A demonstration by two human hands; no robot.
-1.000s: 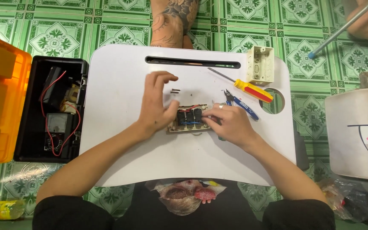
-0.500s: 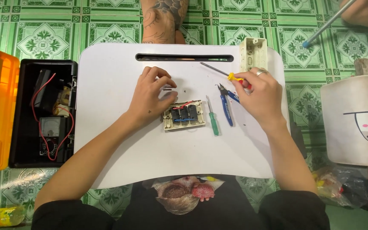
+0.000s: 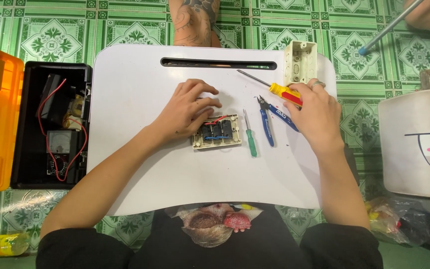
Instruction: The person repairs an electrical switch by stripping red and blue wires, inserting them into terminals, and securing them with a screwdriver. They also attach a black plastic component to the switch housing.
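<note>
While the left hand (image 3: 187, 110) presses the switch (image 3: 217, 132) flat on the desk (image 3: 140, 89), the right hand (image 3: 313, 112), fingers closing on the screwdriver (image 3: 274, 89), should grip its handle squarely.

Both forearms come up from the bottom of the view and spread a little apart, bare below dark sleeves. The left hand (image 3: 187, 110) lies palm down with the wrist bent slightly inward – its fingers are curled and the fingertips (image 3: 210, 99) press downward. The right hand (image 3: 314, 115) is also palm down, further out to the side, its fingers closed loosely in a grip – a ring shows on one finger
</note>
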